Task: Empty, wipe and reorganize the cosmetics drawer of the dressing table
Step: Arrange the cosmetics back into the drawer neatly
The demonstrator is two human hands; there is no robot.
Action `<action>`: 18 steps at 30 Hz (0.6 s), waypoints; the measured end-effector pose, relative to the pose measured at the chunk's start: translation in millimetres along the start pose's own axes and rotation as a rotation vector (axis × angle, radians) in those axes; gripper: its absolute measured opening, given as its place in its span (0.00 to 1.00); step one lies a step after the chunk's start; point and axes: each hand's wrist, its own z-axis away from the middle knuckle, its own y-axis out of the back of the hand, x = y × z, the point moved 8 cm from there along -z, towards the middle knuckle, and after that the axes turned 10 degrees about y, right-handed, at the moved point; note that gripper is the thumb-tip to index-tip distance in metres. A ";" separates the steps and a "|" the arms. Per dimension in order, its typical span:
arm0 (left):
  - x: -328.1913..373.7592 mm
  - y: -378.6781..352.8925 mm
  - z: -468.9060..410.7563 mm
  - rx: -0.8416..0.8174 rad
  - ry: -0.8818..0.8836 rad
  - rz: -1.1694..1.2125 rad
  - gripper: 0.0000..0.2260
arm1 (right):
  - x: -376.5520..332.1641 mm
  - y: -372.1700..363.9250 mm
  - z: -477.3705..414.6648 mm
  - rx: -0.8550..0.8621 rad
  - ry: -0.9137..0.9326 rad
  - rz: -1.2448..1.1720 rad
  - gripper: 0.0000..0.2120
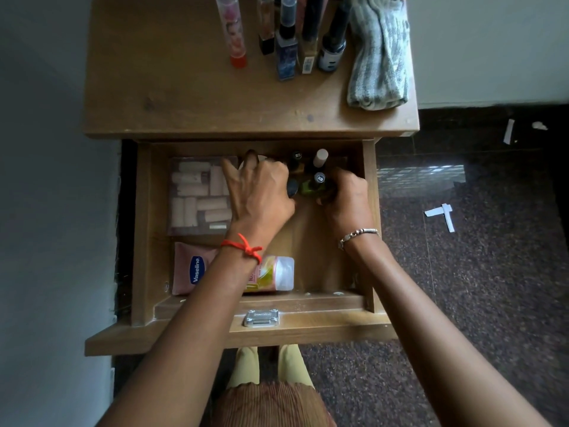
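The wooden drawer (311,251) is pulled open below the dressing table top (191,97). Both hands are inside it at the back. My left hand (258,192) has its fingers spread over a small white round thing and touches a dark bottle. My right hand (348,195) is curled around small nail polish bottles (311,183), one green with a dark cap. A white-capped bottle (320,158) and a black-capped one (297,158) stand behind them. A clear pouch of pale tubes (197,195) lies at the left. A pink Vaseline tube (191,269) and a yellow-green tube (274,274) lie at the front.
On the table top stand several tall bottles (286,41), a pink tube with a red cap (232,29) and a folded grey striped cloth (380,53). A wall is at the left. Dark speckled floor with white paper scraps (440,215) lies at the right.
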 end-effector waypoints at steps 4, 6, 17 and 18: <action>-9.9 31.7 10.9 -0.010 -0.041 0.318 0.18 | -25.1 33.0 14.5 -0.003 -0.012 0.158 0.12; -27.6 57.8 7.9 0.001 -0.004 0.584 0.13 | -52.8 54.7 11.0 0.089 0.046 0.072 0.08; -65.5 122.9 -55.0 0.483 0.062 1.023 0.16 | -130.9 94.4 -45.8 0.539 0.080 -0.233 0.23; -63.8 120.9 -59.0 0.491 0.049 1.021 0.16 | -131.1 93.4 -47.1 0.561 0.086 -0.218 0.21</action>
